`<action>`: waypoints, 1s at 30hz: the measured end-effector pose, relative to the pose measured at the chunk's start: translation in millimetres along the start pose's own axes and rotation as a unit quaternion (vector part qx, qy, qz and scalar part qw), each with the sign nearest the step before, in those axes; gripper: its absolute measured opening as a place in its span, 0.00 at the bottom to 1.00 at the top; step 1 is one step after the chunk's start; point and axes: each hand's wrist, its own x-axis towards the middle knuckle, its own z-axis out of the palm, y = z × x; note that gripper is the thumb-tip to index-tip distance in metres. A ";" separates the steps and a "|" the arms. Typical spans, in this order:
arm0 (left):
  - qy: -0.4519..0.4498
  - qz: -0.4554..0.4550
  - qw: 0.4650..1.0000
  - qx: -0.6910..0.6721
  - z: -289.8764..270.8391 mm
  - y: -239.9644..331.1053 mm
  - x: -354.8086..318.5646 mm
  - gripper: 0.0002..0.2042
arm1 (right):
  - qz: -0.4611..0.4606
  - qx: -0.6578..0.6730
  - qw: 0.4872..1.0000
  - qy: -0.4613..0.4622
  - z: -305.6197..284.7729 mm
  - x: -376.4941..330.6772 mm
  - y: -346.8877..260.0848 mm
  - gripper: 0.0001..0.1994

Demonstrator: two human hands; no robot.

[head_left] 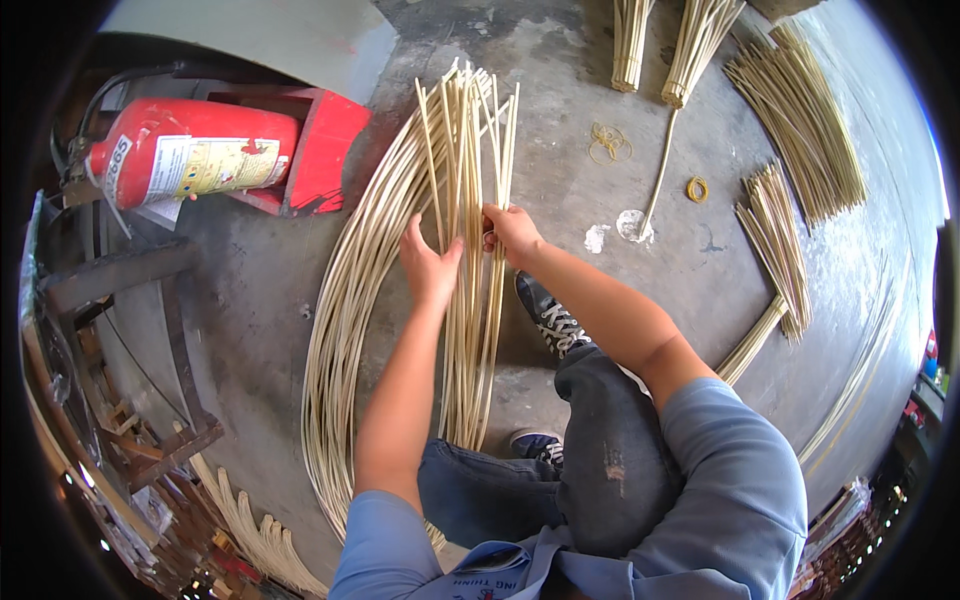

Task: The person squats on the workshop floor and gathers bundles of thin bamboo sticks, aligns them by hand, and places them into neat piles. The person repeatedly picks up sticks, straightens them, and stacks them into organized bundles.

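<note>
A loose bundle of pale rattan canes [462, 330] stretches away from me between my legs and the far floor. Beside its left edge my left hand [430, 265] has thumb and fingers spread apart, the thumb tip against the canes. One thin cane slants between that thumb and the fingers. On the bundle's right side, my right hand [512, 232] is closed round a few canes; its fingertips are partly hidden. Left of these lies a larger, longer heap of canes [345, 330], curving toward my left arm.
A red fire extinguisher [210, 150] lies in a red stand at the left, above a dark metal frame [180, 330]. Tied cane bundles [800, 120] lie at the right. Yellow bands [697, 189] are on the concrete floor. My shoe [550, 312] is near the canes.
</note>
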 end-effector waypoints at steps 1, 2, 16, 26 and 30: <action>0.036 0.009 0.999 0.028 -11.8 -15.4 -13.6 0.37 | 0.018 -0.084 0.993 0.083 28.4 -4.1 7.4 0.10; 0.065 0.048 0.996 0.028 -6.6 -8.7 -27.1 0.39 | 0.005 -0.088 0.991 0.103 24.3 1.4 10.4 0.11; -0.039 -0.163 0.982 0.084 21.8 -18.4 -115.9 0.51 | 0.080 0.077 0.992 -0.065 4.2 -12.5 -4.5 0.16; 0.040 0.008 0.999 0.017 1.6 -23.1 -181.4 0.32 | 0.073 -0.079 0.981 -0.160 34.6 -27.6 -10.3 0.17; 0.053 -0.083 0.995 0.027 3.7 -26.4 -187.3 0.24 | 0.001 -0.181 0.955 -0.235 51.3 -23.0 -11.9 0.23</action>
